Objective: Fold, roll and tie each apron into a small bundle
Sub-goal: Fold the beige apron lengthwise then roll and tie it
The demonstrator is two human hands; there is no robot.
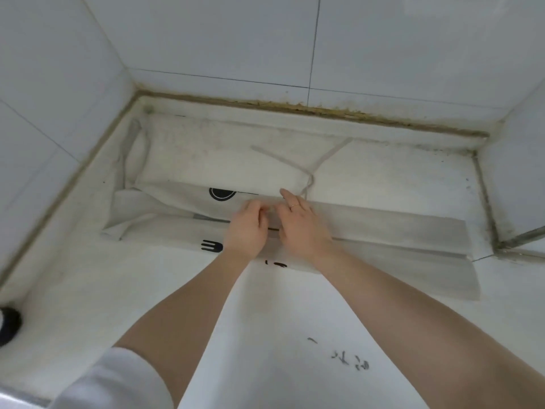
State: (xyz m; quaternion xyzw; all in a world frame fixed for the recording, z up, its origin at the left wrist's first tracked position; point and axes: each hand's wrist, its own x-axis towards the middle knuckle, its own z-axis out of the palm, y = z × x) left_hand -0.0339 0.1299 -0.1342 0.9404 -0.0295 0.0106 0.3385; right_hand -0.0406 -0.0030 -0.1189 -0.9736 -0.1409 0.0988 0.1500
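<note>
Bare forearms reach forward over the white counter, a white sleeve pushed up on the left one. Both hands meet at the middle of the apron, which lies folded into a long band stretching away to either side of them. Left hand has its fingers curled, pinching the fabric. Right hand also pinches the cloth just beside it, forefinger raised and a ring showing. Beyond the hands, thin ties trail loose across the cloth towards the tiled wall.
</note>
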